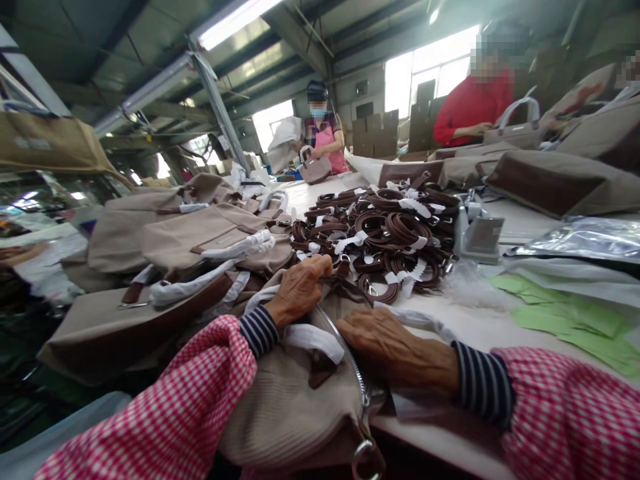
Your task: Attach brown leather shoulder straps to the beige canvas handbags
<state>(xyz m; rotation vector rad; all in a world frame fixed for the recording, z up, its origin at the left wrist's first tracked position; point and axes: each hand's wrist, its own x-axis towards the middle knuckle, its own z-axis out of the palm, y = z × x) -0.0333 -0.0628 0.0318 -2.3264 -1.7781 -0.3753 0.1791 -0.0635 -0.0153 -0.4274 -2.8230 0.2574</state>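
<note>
A beige ribbed handbag (285, 400) with brown trim lies in front of me, its silver zipper running down the middle and partly open. My left hand (303, 288) is closed on the bag's far end, near a brown tab with a ring. My right hand (395, 343) has its fingers curled over the bag's right edge beside the zipper; the fingertips are hidden inside the opening. White wrapping covers the bag's handles (316, 339). Just beyond my hands sits a heap of coiled brown straps (395, 230) with white paper bands.
Beige bags (200, 233) are piled at the left. To the right are a tape dispenser (480, 233), green paper sheets (575, 320) and silver plastic packaging (590, 239). Two people (325, 140) (475, 107) handle bags across the table (520, 230); more bags lie back right.
</note>
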